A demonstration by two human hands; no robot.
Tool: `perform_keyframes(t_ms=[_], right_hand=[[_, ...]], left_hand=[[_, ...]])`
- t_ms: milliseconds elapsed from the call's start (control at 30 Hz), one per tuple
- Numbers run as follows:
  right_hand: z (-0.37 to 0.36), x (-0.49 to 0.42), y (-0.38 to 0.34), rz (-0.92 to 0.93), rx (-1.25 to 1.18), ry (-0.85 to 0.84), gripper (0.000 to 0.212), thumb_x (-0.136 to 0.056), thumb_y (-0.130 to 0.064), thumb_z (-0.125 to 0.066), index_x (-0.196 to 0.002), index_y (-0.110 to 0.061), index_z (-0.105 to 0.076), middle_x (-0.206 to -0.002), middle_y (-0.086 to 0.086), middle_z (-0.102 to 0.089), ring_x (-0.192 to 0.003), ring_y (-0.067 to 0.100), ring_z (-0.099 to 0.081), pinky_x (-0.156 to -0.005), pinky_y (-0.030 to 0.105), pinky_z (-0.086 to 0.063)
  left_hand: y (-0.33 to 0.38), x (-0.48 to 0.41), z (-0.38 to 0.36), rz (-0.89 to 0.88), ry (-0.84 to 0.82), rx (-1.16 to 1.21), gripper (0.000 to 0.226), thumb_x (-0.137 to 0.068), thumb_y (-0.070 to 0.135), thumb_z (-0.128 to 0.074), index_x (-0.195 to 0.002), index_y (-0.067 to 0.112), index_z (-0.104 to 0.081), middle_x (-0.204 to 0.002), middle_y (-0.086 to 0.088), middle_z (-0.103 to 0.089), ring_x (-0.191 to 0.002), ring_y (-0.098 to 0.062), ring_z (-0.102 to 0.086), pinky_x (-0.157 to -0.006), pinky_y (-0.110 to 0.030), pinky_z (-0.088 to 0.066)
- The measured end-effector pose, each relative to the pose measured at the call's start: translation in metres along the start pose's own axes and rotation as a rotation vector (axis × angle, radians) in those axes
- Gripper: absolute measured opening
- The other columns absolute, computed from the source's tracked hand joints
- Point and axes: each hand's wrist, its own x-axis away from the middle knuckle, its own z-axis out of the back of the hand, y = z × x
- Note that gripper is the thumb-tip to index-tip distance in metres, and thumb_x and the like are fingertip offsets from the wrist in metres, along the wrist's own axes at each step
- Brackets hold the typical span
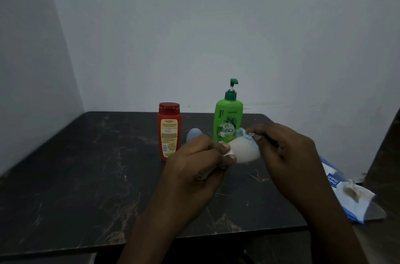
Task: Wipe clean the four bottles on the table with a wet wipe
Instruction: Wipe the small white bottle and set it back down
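Note:
A small white bottle (pixel 244 151) is held above the dark table (pixel 86 177), lying roughly sideways between my hands. My left hand (pixel 199 166) grips its left end. My right hand (pixel 285 151) pinches a pale blue wet wipe (pixel 245 132) against its upper right side. Behind stand a red bottle (pixel 169 131) with a red cap and a green pump bottle (pixel 227 121), both upright. A pale blue rounded bottle (pixel 193 132) shows between them, mostly hidden by my left hand.
A blue and white wet wipe pack (pixel 346 190) lies at the table's right edge, partly over it, with a crumpled used wipe (pixel 351 191) on top. Grey walls close in at the back and left. The table's front edge runs below my forearms.

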Motion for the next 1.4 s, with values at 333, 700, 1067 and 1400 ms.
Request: perform_keyframes(t_ms=[333, 700, 1067, 1400], right_hand=[[-0.006, 0.004, -0.031, 0.142, -0.068, -0.068, 0.024, -0.091, -0.010, -0.059, -0.107, -0.014, -0.075, -0.102, -0.005, -0.073, -0.093, -0.002, -0.061, -0.085, 0.003, -0.042], [-0.009, 0.006, -0.033, 0.190, -0.008, -0.070, 0.029, -0.085, -0.004, -0.062, -0.110, -0.012, -0.076, -0.109, 0.002, -0.075, -0.103, 0.006, -0.063, -0.098, 0.009, -0.042], [0.014, 0.000, 0.011, -0.589, -0.819, -0.348, 0.016, -0.085, -0.021, -0.067, -0.091, -0.012, -0.079, -0.097, 0.015, -0.075, -0.085, 0.035, -0.065, -0.068, 0.048, -0.051], [-0.019, -0.007, -0.018, -0.906, -1.831, 0.008, 0.063, -0.071, -0.024, -0.071, -0.128, 0.000, -0.065, -0.132, 0.023, -0.064, -0.124, 0.036, -0.062, -0.096, 0.053, -0.052]], left_hand=[[-0.004, -0.001, 0.006, 0.000, 0.028, 0.014, 0.014, -0.078, 0.003, -0.085, -0.087, 0.010, -0.078, -0.096, -0.001, -0.071, -0.097, -0.008, -0.068, -0.082, -0.017, -0.052], [-0.006, -0.001, 0.001, 0.024, 0.086, -0.003, 0.013, -0.076, 0.002, -0.086, -0.083, 0.007, -0.075, -0.092, -0.004, -0.070, -0.090, -0.008, -0.067, -0.075, -0.018, -0.052], [-0.016, 0.001, 0.018, 0.103, -0.108, 0.387, 0.022, -0.067, -0.003, -0.089, -0.079, 0.008, -0.075, -0.097, 0.000, -0.072, -0.100, -0.014, -0.073, -0.078, -0.033, -0.062], [-0.006, -0.001, -0.015, 0.535, 0.149, 0.688, 0.039, -0.066, -0.003, -0.084, -0.103, 0.003, -0.075, -0.100, -0.006, -0.077, -0.088, -0.015, -0.075, -0.074, -0.021, -0.059]])
